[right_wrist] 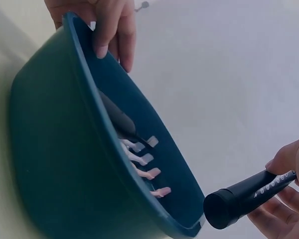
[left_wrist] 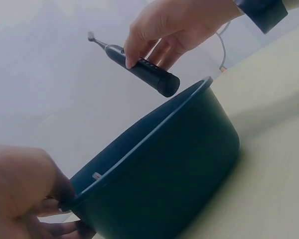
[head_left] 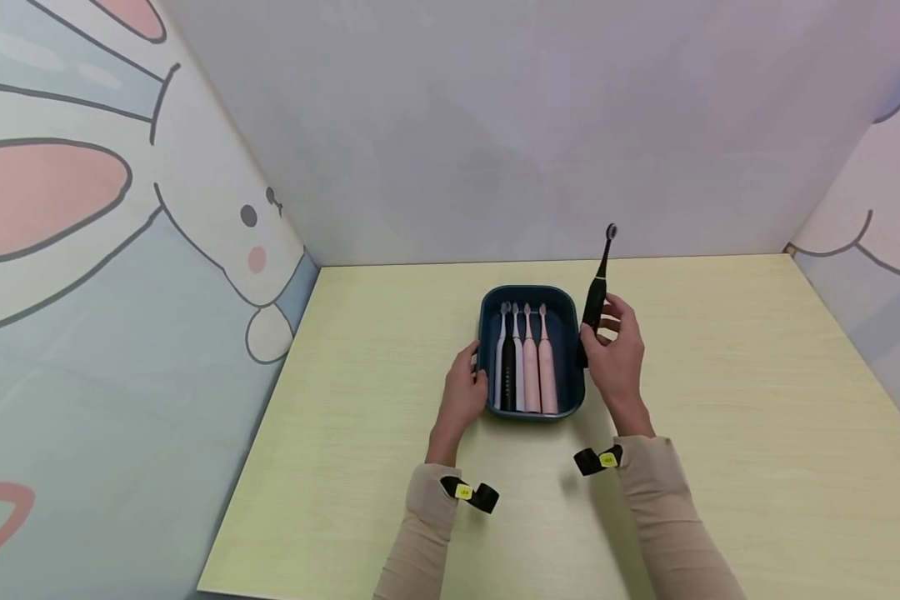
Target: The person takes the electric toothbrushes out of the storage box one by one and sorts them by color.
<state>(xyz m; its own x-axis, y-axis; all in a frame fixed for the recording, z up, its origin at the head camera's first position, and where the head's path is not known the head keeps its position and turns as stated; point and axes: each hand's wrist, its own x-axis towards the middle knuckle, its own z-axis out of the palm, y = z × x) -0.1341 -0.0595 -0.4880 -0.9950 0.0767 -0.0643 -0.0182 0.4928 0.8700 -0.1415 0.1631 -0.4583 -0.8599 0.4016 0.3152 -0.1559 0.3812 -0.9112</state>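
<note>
My right hand [head_left: 617,354] holds a black electric toothbrush [head_left: 594,304], its head pointing up and its base end beside the right rim of a dark blue-green plastic basin [head_left: 566,350]. The left wrist view shows this toothbrush [left_wrist: 139,69] above the rim, pinched between thumb and fingers. My left hand [head_left: 465,390] grips the basin's left rim, with a digit over the inside. Several toothbrushes lie side by side in the basin: a black one [head_left: 508,375], two pale ones, and two pink ones, including the rightmost pink toothbrush [head_left: 547,375]. Their heads point toward the far side.
The basin stands on a pale yellow wood-grain table [head_left: 735,400]. A plain grey-white wall [head_left: 540,142] rises behind the table's far edge. Side panels with cartoon drawings [head_left: 217,225] flank it. Each sleeve cuff carries a black wrist camera [head_left: 598,460].
</note>
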